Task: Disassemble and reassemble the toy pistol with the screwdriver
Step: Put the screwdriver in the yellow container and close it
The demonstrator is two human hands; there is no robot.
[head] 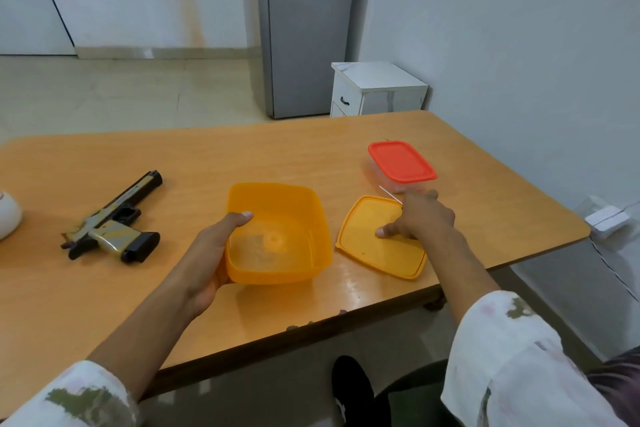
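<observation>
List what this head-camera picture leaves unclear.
Head view throughout.
- Thin shaft, likely the screwdriver: right hand covers its handle; grip unclear.
- Red-lidded box: lid hides contents.
- White object: cut by left edge.
- Toy pistol: screws too small.
- Orange tub: gripping left hand hides its left wall.

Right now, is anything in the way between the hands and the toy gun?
For the left hand, no: only bare table lies between it and the toy pistol, though it grips the orange tub. For the right hand, that tub stands in between.
</observation>
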